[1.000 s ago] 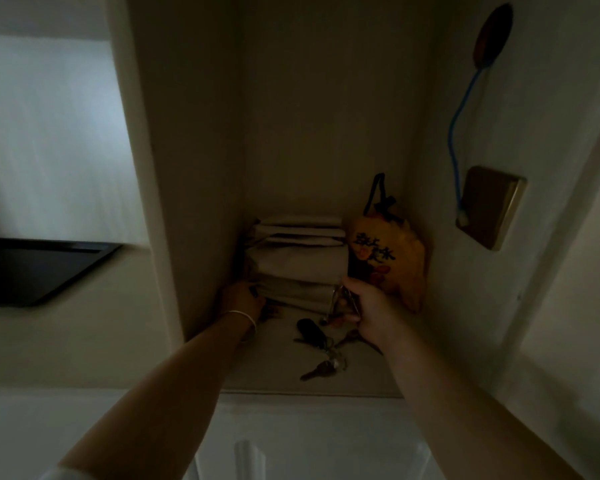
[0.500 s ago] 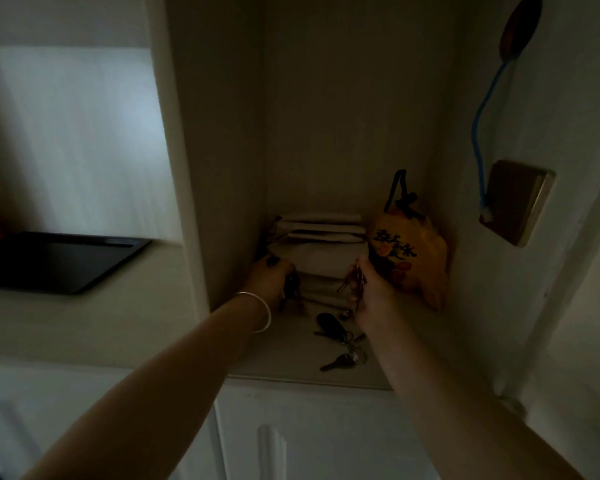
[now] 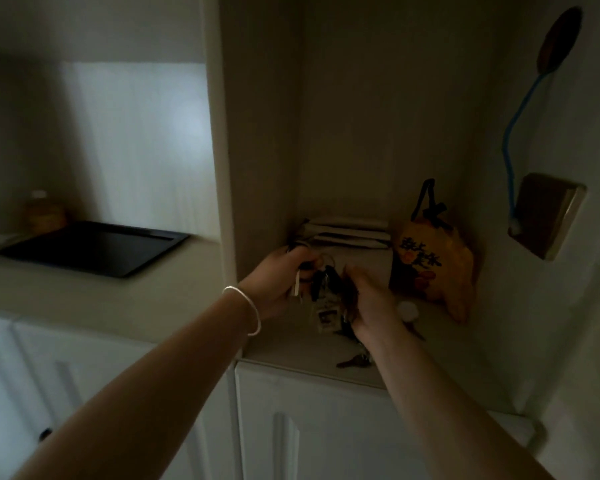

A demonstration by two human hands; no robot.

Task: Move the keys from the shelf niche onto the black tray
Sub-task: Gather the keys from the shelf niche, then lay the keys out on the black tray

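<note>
Both hands are inside the dim shelf niche (image 3: pixel 291 362). My left hand (image 3: pixel 281 282), with a thin bracelet on the wrist, is closed on a bunch of keys (image 3: pixel 321 289) that dangles with a pale tag. My right hand (image 3: pixel 369 299) is closed on a second dark bunch of keys (image 3: pixel 347 292) right beside the first. Another loose key bunch (image 3: pixel 354 361) lies on the niche floor near its front edge, under my right forearm. The black tray (image 3: pixel 94 249) rests on the counter to the left of the niche, beyond the dividing wall.
Folded beige cloths (image 3: pixel 347 233) are stacked at the niche's back, with an orange pouch (image 3: pixel 433 268) at the right and a small white round thing (image 3: pixel 407 310) beside it. A jar (image 3: pixel 44 213) stands behind the tray. A brown box (image 3: pixel 548 213) with a blue cord hangs on the right wall.
The view has swung left, showing more of the tray. My left hand has lifted a key bunch off the niche floor, and both hands have come together at the niche's middle.
</note>
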